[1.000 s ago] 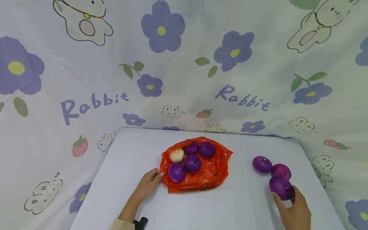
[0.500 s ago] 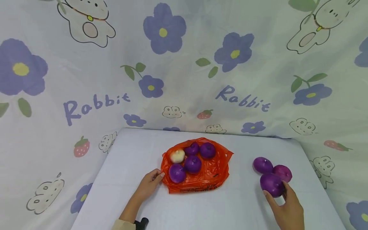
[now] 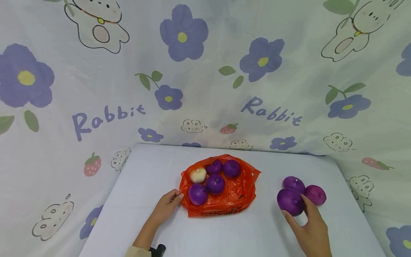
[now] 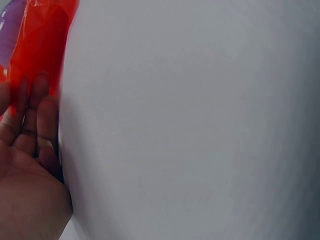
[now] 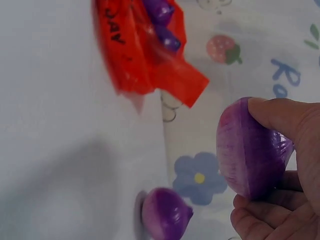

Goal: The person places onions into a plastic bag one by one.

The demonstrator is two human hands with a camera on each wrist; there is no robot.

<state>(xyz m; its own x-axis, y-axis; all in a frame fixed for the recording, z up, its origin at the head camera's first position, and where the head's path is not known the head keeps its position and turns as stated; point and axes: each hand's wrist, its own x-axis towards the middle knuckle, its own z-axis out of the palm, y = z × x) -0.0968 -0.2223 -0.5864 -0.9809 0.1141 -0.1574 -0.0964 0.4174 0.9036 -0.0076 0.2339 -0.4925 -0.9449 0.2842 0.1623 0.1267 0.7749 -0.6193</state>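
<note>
My right hand (image 3: 310, 227) holds a purple onion (image 3: 289, 202) between thumb and fingers, raised off the table. In the right wrist view the held onion (image 5: 245, 150) looks glossy, with a pointed end towards the palm. Two more purple onions lie just behind it, one at the back left (image 3: 293, 183) and one to the right (image 3: 315, 195). My left hand (image 3: 167, 205) pinches the left edge of a red plastic bag (image 3: 237, 194). Spread on that bag are several purple onions (image 3: 215, 184) and one whitish bulb (image 3: 198, 174). In the left wrist view, fingers (image 4: 47, 120) lie at the bag's edge.
A white-covered table (image 3: 244, 235) carries everything. Behind it and at the sides hangs a pale cloth (image 3: 205, 78) printed with flowers, rabbits and strawberries. A black strap piece (image 3: 158, 250) shows at the left wrist.
My right hand has carried the held onion leftwards and slightly back, from in front of the right-hand onion to in front of the left one. The left hand keeps its place on the bag.
</note>
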